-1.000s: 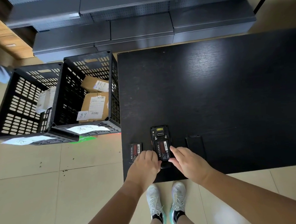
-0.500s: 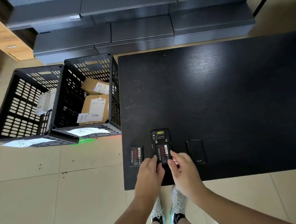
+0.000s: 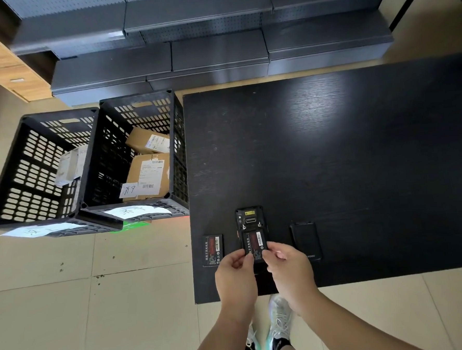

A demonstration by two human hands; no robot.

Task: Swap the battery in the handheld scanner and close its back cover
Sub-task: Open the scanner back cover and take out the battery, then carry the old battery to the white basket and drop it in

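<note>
Pinching battery (image 3: 254, 243) in scanner (image 3: 250, 222): left hand (image 3: 234, 276), right hand (image 3: 291, 270), fingers curled.

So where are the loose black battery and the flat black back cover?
loose black battery (image 3: 213, 250): head view, middle of its label.
flat black back cover (image 3: 305, 240): head view, middle of its plain face.

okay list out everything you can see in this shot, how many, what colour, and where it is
table: one, black, right half of view
scanner: one, black, face down at the table's near edge, back open
battery in scanner: one, black and red, under both hands' fingertips
spare battery: one, black and red, left of the scanner
back cover: one, black, right of the scanner
crates: two, black, on the floor to the left, parcels inside
shelving: grey, beyond the table
left hand: one
right hand: one
</note>
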